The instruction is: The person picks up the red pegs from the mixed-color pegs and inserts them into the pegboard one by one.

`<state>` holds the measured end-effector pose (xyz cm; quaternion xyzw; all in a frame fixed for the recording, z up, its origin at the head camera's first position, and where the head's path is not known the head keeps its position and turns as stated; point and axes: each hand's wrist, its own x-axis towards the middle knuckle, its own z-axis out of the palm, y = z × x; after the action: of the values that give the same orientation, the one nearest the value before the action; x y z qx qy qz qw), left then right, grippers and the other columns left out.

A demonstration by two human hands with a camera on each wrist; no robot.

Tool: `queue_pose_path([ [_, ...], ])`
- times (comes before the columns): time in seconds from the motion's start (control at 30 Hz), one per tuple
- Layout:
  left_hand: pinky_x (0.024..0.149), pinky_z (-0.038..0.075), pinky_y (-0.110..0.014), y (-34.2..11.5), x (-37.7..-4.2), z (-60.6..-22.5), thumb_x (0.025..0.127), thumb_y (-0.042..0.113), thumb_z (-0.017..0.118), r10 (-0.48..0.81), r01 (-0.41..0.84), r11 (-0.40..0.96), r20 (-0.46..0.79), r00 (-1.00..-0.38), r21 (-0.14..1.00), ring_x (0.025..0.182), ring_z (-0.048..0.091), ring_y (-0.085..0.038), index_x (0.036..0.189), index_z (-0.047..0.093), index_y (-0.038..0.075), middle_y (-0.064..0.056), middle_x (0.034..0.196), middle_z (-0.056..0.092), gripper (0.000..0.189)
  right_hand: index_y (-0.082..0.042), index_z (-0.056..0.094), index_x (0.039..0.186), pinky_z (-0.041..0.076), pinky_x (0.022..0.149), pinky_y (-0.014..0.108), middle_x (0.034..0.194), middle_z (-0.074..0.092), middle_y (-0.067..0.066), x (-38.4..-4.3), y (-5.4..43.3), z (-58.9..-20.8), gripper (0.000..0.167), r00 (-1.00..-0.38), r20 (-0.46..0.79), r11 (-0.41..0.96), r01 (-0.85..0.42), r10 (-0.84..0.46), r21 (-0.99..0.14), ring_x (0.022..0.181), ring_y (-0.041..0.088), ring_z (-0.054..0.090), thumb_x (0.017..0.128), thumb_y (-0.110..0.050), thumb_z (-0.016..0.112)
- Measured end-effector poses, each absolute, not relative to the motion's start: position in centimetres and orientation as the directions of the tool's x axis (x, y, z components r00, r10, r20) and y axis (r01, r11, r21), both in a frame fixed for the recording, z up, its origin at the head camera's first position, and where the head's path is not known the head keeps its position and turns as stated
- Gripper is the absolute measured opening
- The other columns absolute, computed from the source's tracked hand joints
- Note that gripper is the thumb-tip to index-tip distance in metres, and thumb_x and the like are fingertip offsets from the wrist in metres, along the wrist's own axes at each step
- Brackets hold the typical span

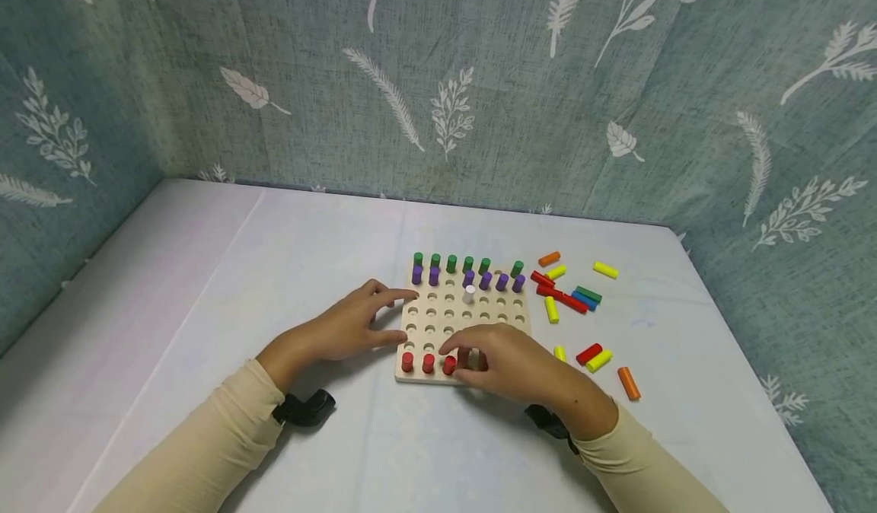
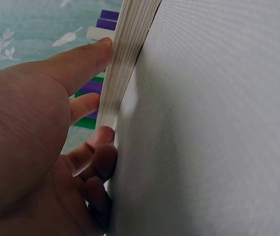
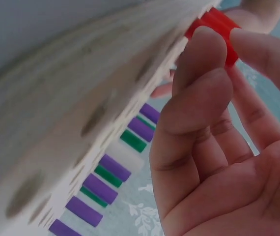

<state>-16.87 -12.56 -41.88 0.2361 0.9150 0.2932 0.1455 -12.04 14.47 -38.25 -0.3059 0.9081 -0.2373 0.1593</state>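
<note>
A light wooden peg board (image 1: 440, 321) lies on the table. Along its near edge red pegs (image 1: 428, 364) stand upright. My right hand (image 1: 514, 357) is over the near right part of the board, thumb and fingertips pinching the third red peg (image 3: 232, 35) at its hole. My left hand (image 1: 352, 323) rests at the board's left side, thumb and index fingertip touching the edge, fingers loosely bent. Green pegs (image 1: 451, 263) line the far row, with purple pegs (image 1: 486, 281) in front of them. A single white peg (image 1: 469, 294) stands nearer. The right hand hides the board's near right corner.
Right of the board lie loose pegs: yellow (image 1: 605, 269), red (image 1: 589, 354), orange (image 1: 628, 383), green (image 1: 588, 294) and blue (image 1: 584, 300). A white cloth (image 1: 329, 246) covers the table, and patterned fabric (image 1: 308, 79) hangs behind it.
</note>
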Motion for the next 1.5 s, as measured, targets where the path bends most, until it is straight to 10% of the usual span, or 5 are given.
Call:
queue_pose_path([
  [1.5,0.077,0.043,-0.033,-12.6,-16.9,-41.8,0.088,0.042,0.076,0.523,0.347,0.715,-0.134,-0.842,0.608,0.093,0.05,-0.019,0.151,0.044,0.031,-0.01,0.128,0.051,0.072,-0.014,0.073,0.114,0.05,0.059,0.024,0.097,0.071,-0.001,-14.4,18.7,-36.6,0.021,-0.874,0.005,0.725,-0.406,-0.485,-0.557,0.07,0.01,0.056,0.093,-0.016,0.072],
])
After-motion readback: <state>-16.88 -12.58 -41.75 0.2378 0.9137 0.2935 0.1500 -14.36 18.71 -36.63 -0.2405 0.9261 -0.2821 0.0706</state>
